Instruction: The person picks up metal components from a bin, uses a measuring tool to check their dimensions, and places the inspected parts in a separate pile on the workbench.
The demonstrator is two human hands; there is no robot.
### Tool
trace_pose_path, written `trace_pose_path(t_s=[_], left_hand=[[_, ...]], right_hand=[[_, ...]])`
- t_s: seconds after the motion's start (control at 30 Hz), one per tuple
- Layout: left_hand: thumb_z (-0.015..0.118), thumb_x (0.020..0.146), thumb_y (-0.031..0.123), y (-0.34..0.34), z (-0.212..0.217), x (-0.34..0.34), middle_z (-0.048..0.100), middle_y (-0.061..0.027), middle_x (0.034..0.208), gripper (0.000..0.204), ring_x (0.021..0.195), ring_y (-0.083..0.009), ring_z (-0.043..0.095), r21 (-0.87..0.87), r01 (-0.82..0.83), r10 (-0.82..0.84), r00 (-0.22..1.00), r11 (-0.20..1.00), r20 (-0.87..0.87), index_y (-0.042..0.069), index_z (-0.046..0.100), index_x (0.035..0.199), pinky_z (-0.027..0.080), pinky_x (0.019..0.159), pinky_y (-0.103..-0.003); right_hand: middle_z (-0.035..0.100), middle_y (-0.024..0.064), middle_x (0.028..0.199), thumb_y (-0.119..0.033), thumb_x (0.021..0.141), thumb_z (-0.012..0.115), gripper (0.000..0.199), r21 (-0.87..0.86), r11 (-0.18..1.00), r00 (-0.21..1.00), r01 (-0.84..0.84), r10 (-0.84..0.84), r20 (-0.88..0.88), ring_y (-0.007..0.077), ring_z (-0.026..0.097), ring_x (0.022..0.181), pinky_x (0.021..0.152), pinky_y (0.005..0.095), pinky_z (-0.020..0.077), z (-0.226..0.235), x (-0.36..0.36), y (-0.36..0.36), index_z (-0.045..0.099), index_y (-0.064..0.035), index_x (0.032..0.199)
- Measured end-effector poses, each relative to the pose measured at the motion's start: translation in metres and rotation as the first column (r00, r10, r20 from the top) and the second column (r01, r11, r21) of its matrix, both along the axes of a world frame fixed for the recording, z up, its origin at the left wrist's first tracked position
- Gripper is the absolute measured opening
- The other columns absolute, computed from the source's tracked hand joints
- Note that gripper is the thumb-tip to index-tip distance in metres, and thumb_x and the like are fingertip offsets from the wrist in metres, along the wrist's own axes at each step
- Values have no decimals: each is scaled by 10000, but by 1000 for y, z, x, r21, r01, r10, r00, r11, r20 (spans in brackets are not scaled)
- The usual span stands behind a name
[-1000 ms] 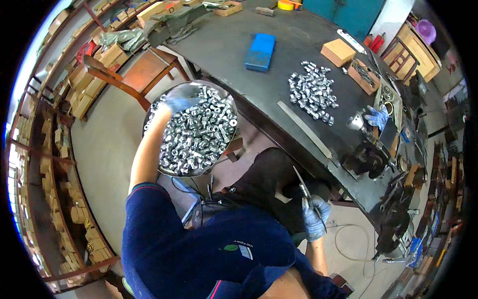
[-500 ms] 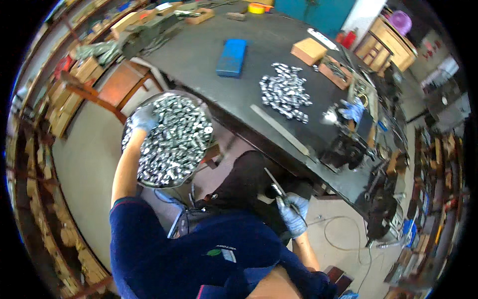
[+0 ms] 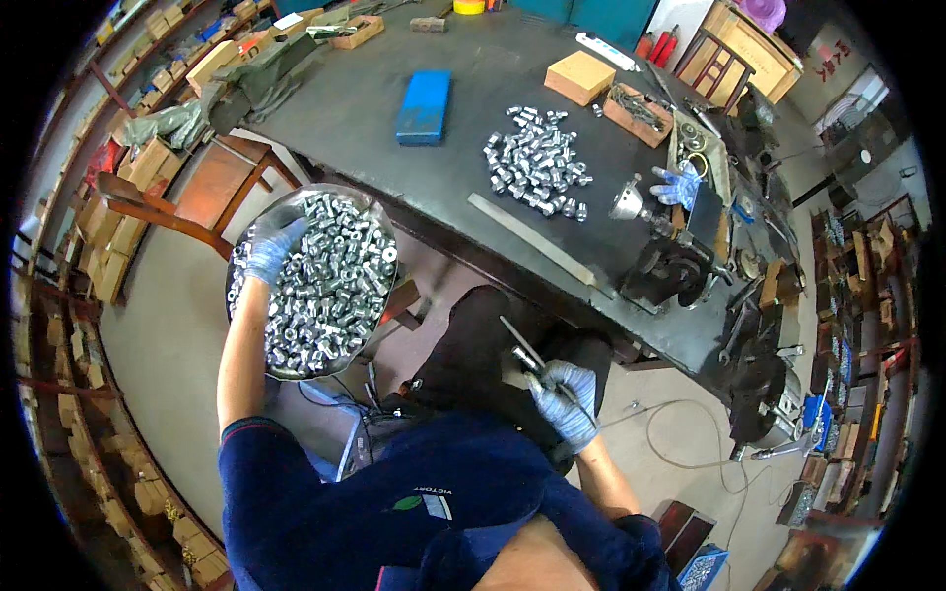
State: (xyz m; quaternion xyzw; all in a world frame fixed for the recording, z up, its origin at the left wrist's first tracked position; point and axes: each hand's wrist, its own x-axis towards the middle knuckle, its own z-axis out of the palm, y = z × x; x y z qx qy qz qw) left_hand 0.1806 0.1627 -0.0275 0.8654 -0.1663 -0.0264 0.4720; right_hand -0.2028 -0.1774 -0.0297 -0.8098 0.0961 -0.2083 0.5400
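Hands: our left hand (image 3: 268,246) grips the pan (image 3: 379,236) of nuts (image 3: 325,291); right hand (image 3: 564,399) clasps a tool (image 3: 522,350). Tilting could spill nuts off the tabletop (image 3: 394,167) edge.

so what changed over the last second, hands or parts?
Little beyond the head camera shifting. The left hand still reaches into the bowl of metal parts; the right hand still grips a thin tool. The parts pile and blue box on the table stayed put.
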Motion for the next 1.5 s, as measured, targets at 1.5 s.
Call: trace_pose_path(t_s=[1.5], left_hand=[[648,688,127,-185,10,-172,625,-125,723,154,662,-308,616,186,426,-458,868,886,194,100,657,840,487,595,-383]], right_hand=[[495,75,541,-128,643,778,302,-97,978,957,-185,201,209,245,507,484,469,320,417,57,20,5,491,-105,552]])
